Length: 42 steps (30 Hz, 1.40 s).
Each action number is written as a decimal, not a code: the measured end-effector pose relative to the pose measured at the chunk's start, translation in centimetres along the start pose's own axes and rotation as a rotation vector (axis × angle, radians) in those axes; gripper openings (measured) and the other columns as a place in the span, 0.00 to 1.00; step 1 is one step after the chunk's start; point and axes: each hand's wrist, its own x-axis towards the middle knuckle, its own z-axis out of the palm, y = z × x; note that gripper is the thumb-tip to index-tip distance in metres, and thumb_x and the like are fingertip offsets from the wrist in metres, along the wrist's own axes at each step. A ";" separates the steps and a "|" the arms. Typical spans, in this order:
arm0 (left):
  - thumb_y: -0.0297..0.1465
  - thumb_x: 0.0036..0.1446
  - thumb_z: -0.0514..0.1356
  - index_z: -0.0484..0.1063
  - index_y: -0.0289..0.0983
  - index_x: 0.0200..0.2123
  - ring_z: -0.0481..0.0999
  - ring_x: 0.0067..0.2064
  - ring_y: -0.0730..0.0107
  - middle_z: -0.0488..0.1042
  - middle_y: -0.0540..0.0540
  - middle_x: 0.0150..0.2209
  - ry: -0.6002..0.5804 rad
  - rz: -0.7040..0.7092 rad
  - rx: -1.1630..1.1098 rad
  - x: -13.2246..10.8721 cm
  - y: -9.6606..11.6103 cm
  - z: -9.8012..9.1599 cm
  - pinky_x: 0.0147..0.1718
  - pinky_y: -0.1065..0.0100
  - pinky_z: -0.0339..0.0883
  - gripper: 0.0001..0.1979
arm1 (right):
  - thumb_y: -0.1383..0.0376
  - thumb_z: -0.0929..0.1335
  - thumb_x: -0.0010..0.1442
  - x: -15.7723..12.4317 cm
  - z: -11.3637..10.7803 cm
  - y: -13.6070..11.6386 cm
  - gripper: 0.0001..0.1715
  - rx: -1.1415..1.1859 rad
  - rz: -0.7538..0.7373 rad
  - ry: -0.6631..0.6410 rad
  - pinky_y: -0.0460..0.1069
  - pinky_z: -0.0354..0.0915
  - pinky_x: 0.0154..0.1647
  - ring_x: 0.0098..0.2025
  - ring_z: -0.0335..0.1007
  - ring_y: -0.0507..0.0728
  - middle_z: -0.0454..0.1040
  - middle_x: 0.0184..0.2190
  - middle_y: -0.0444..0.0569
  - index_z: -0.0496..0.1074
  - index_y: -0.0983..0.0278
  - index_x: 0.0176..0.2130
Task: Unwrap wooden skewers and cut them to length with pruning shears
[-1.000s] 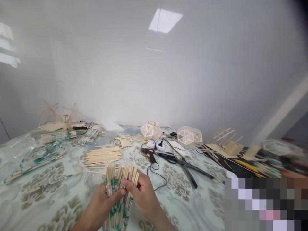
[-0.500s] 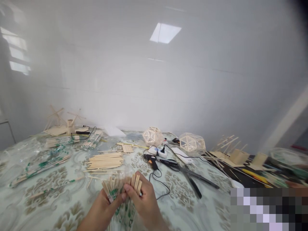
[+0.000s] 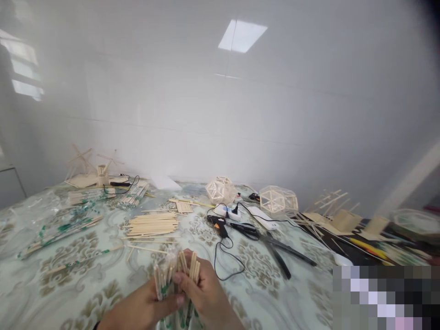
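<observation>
As the left hand point(image 3: 149, 302) and right hand point(image 3: 205, 288) are gripping pale wooden sticks in green-printed clear wrappers point(image 3: 163, 278) over the pale-green floral table point(image 3: 271, 309), thumbs presumably preventing scatter, aligned bare tan sticks point(image 3: 153, 224) are lying beyond, and two rounded wooden lattices point(image 3: 220, 190) are sitting near the table's far edge.

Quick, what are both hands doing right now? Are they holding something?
Left hand: closed, holding wrapped sticks.
Right hand: closed, holding more sticks right beside those.
</observation>
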 end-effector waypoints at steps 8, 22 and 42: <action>0.39 0.60 0.60 0.81 0.39 0.46 0.77 0.52 0.51 0.83 0.46 0.47 0.017 -0.013 -0.067 0.7 -0.1 0.5 0.55 0.62 0.70 0.15 | 0.55 0.64 0.71 -0.5 0.6 -1.1 0.15 -0.091 0.040 0.039 0.50 0.67 0.45 0.39 0.72 0.57 0.75 0.35 0.47 0.73 0.63 0.46; 0.50 0.62 0.62 0.81 0.34 0.42 0.79 0.44 0.53 0.83 0.43 0.38 0.364 0.078 0.042 1.7 -1.4 0.3 0.45 0.64 0.73 0.23 | 0.53 0.68 0.68 0.6 -0.8 -0.1 0.17 0.051 0.025 0.109 0.47 0.60 0.35 0.31 0.60 0.52 0.63 0.29 0.41 0.66 0.62 0.33; 0.48 0.59 0.61 0.73 0.35 0.28 0.68 0.30 0.66 0.72 0.50 0.26 0.358 0.035 0.015 2.1 -1.7 1.1 0.31 0.69 0.63 0.21 | 0.46 0.71 0.63 0.9 0.1 1.6 0.26 0.158 0.161 0.122 0.48 0.62 0.35 0.31 0.63 0.54 0.69 0.27 0.46 0.74 0.66 0.30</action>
